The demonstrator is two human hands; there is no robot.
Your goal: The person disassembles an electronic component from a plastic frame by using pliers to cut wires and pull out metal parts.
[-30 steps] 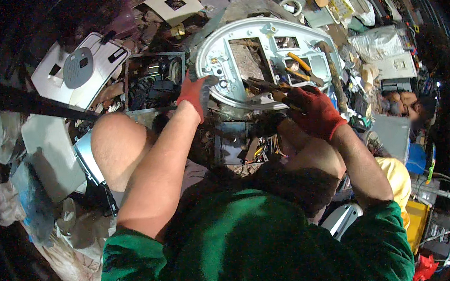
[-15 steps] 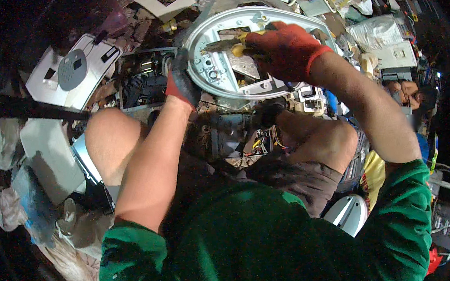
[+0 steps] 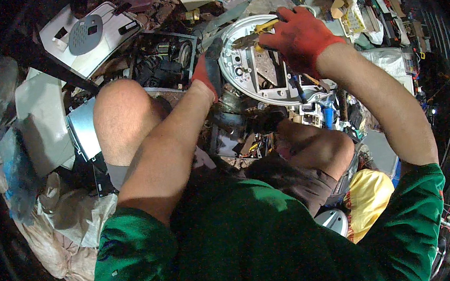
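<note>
A large oval pale plastic housing (image 3: 249, 87), with ribs, screw holes and cut-out openings inside, lies in front of me. My left hand (image 3: 210, 70), in a red and dark grey glove, is closed around its left rim; the fingertips are partly hidden. Over the housing, my right hand (image 3: 301, 40) wears a red glove and grips yellow-handled pliers (image 3: 266, 27). The handles are spread apart, and the dark jaws point left, above the upper left of the housing. Whether the jaws touch anything I cannot tell.
A white panel with a grey oval cover (image 3: 84, 35) lies at the far left, beside an open metal box (image 3: 161, 61) of parts. Between my legs sits a metal case (image 3: 230, 136) with wires. A blue-handled tool (image 3: 329, 115) and a yellow bag (image 3: 369, 198) are at the right.
The whole view has shifted, so the housing and both hands appear farther right. The pliers' handles look wider apart than before. Both hands keep their holds.
</note>
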